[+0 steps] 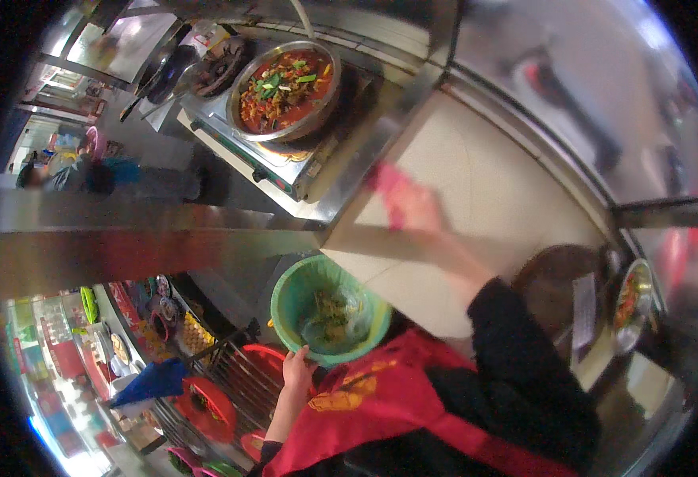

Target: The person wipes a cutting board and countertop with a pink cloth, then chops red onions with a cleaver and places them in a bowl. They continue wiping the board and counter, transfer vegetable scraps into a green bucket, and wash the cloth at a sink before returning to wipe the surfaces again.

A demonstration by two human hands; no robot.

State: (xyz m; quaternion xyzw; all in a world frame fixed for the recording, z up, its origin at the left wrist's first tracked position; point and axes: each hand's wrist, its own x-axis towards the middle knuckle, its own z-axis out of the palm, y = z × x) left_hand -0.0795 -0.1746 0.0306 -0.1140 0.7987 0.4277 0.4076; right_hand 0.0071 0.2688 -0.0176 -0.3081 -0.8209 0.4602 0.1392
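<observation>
My left hand (299, 371) holds the near rim of a green plastic basin (283, 310), low and at the middle of the view. Inside the basin lie a clear plastic bag (355, 316) and greenish-brown food bits. My right hand (414, 206), blurred, is closed on a pink cloth (388, 182) over the pale tiled counter (480, 173), beside its metal edge. Beyond the counter's edge, a steel bowl (332, 101) of red stew topped with chopped green onion sits on a portable gas stove (206, 131). I wear a red apron (385, 411).
A dark round lid or board (552, 286) and a metal bowl of food (632, 292) stand at the right. Steel posts and glass frame the counter. Red basins (218, 417) sit on a rack at lower left. A person (80, 173) is far left.
</observation>
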